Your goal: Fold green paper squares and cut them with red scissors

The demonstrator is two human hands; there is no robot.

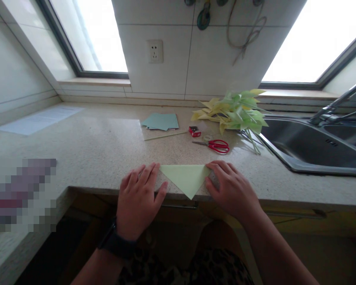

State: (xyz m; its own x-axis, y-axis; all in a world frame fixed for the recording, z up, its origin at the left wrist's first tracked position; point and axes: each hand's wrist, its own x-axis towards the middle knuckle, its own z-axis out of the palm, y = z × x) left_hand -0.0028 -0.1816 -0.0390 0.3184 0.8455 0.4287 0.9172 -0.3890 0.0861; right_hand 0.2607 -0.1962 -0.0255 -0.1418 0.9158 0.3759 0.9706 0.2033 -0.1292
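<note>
A pale green sheet of paper (190, 176), folded into a triangle, lies at the counter's front edge with its long side away from me and one corner pointing toward me. My left hand (139, 200) is spread flat on the counter, its fingertips at the triangle's left corner and its thumb apart. On the opposite side, the fingertips of my right hand (230, 186) rest on the right corner. Its thumb is apart from the fingers, near the slanted edge. Neither hand is closed around the paper.
Red-handled scissors (218, 145), a small red box (195, 131), a thin stick (166, 136) and stacked blue-green paper (161, 121) lie beyond. Yellow and green paper flowers (237, 111) lie beside the sink (296, 142). Printed sheets (41, 118) are far left. A blurred patch covers the left.
</note>
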